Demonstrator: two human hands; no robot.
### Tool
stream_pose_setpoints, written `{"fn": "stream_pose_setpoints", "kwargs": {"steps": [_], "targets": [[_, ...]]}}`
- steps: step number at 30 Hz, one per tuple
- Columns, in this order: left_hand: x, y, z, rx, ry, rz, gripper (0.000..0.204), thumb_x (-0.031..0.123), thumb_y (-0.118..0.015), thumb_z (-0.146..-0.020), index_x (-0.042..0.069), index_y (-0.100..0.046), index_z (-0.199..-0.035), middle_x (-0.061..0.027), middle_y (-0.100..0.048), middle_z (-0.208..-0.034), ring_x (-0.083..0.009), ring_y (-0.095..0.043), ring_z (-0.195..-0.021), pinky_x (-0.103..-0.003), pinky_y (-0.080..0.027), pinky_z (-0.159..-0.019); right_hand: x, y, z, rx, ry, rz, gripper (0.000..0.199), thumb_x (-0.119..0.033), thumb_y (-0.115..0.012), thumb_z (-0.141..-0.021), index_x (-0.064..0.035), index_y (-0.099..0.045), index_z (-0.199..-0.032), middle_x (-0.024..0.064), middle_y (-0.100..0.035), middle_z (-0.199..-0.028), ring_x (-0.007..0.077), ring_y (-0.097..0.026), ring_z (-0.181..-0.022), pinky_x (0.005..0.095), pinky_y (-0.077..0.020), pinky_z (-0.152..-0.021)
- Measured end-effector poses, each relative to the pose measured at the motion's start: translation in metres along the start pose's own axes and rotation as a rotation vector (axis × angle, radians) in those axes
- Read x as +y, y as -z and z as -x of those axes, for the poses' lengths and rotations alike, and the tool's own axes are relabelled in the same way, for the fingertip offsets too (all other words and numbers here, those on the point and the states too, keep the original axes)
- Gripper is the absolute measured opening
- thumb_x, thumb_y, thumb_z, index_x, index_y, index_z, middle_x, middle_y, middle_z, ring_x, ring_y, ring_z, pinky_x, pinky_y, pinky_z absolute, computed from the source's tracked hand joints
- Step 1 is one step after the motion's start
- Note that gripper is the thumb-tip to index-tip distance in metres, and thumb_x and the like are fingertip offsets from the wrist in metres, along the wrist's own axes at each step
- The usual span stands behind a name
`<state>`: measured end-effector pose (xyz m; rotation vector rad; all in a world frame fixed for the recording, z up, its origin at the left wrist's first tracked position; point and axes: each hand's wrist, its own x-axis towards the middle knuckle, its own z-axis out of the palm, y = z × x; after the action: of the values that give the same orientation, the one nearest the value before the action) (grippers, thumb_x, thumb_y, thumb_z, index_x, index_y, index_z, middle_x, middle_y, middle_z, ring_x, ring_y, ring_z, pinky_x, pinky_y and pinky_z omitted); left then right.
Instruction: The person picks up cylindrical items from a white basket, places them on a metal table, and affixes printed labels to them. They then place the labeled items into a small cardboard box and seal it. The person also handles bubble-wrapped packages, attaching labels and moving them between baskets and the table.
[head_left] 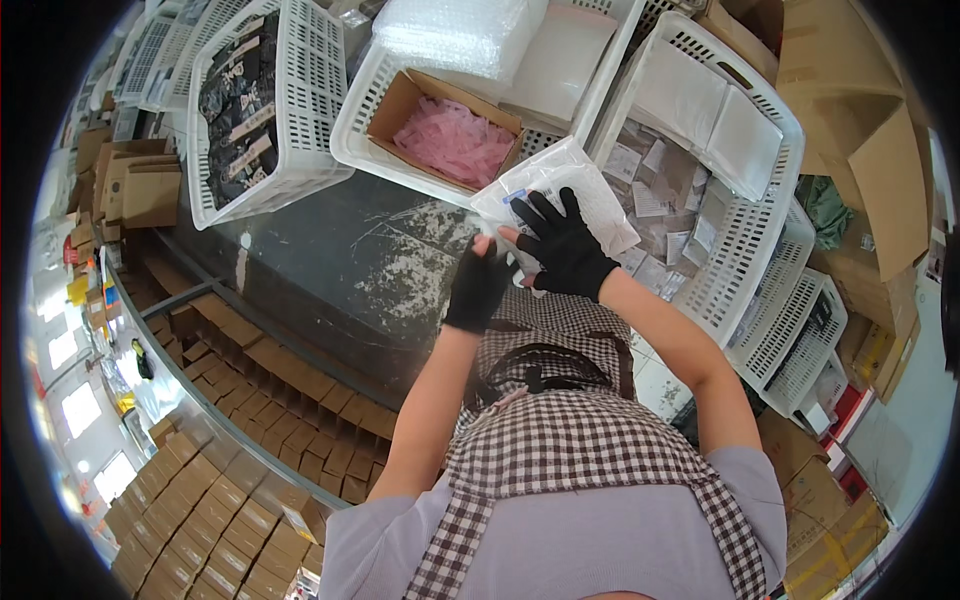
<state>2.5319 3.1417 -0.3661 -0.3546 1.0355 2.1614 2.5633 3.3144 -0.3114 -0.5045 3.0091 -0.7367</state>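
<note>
A flat white plastic packet (600, 200) with a small blue mark is tilted in front of me, between the crates and my apron. My left hand (480, 285), in a black fingertip-less glove, is closed on the packet's near left corner, thumb and finger pinched on the film there. My right hand (562, 240), gloved alike, lies across the packet's face with its fingers spread. Its thumb reaches toward the left hand. The packet's near edge is partly hidden under the hands.
Ahead, a white crate (350, 130) holds a carton of pink strips (455, 140) and bubble wrap (445, 40). On the right, another crate (735, 270) holds clear packets. A crate of black bags (310, 110) stands left. Brown boxes (190, 500) are stacked at lower left.
</note>
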Motion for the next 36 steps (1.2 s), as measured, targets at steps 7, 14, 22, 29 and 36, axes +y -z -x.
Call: {"fn": "stream_pose_setpoints", "kwargs": {"steps": [7, 14, 22, 29, 36], "targets": [[0.023, 0.018, -0.042, -0.128, -0.242, -0.813, 0.018, 0.016, -0.051, -0.084, 0.002, -0.057, -0.094, -0.0072, -0.061, -0.089, -0.0201, -0.059, -0.081, -0.031, -0.047, -0.073, 0.008, 0.001, -0.006, 0.026, -0.053, -0.135, 0.075, -0.051, -0.067, -0.067, -0.0134, -0.045, -0.129, 0.0141, -0.041, -0.135, 0.0329, -0.036, -0.127, 0.0603, -0.0112, -0.105], [0.022, 0.008, -0.041, -0.007, -0.212, -0.76, 0.024, 0.006, -0.063, -0.072, 0.0, -0.058, -0.094, -0.0112, -0.062, -0.091, -0.0242, -0.061, -0.082, -0.032, -0.049, -0.07, 0.01, -0.003, 0.041, 0.088, 0.131, 0.011, 0.047, -0.035, -0.066, -0.07, -0.0193, -0.058, -0.113, 0.0105, -0.048, -0.129, 0.0274, -0.043, -0.122, 0.0586, -0.022, -0.103], [0.025, -0.004, -0.042, 0.148, 0.175, -0.121, 0.016, 0.018, -0.057, -0.082, 0.006, -0.06, -0.091, -0.0033, -0.058, -0.085, -0.0139, -0.054, -0.079, -0.029, -0.044, -0.068, 0.031, 0.019, 0.109, 0.257, -0.277, -0.072, 0.04, -0.027, -0.073, -0.068, -0.0038, -0.062, -0.098, 0.0126, -0.061, -0.101, 0.0277, -0.057, -0.099, 0.0388, -0.0434, -0.09], [0.041, 0.009, -0.032, 0.093, 0.165, -0.299, 0.023, 0.02, -0.06, -0.081, 0.001, -0.062, -0.095, -0.0054, -0.061, -0.087, -0.0153, -0.057, -0.078, -0.03, -0.048, -0.07, 0.055, 0.022, 0.045, 0.052, -0.914, -0.816, 0.049, -0.03, -0.072, -0.074, 0.0, -0.059, -0.11, 0.0101, -0.066, -0.094, 0.0193, -0.062, -0.082, 0.0308, -0.0484, -0.073], [0.076, 0.099, 0.008, 0.104, 0.021, -0.454, 0.021, 0.015, -0.056, -0.083, -0.002, -0.064, -0.093, -0.0058, -0.063, -0.083, -0.012, -0.059, -0.075, -0.026, -0.047, -0.068, -0.023, 0.027, -0.007, -0.057, -0.901, -1.362, 0.048, -0.021, -0.068, -0.077, 0.0022, -0.055, -0.117, 0.0077, -0.063, -0.103, 0.0167, -0.058, -0.091, 0.0302, -0.0458, -0.081]]}}
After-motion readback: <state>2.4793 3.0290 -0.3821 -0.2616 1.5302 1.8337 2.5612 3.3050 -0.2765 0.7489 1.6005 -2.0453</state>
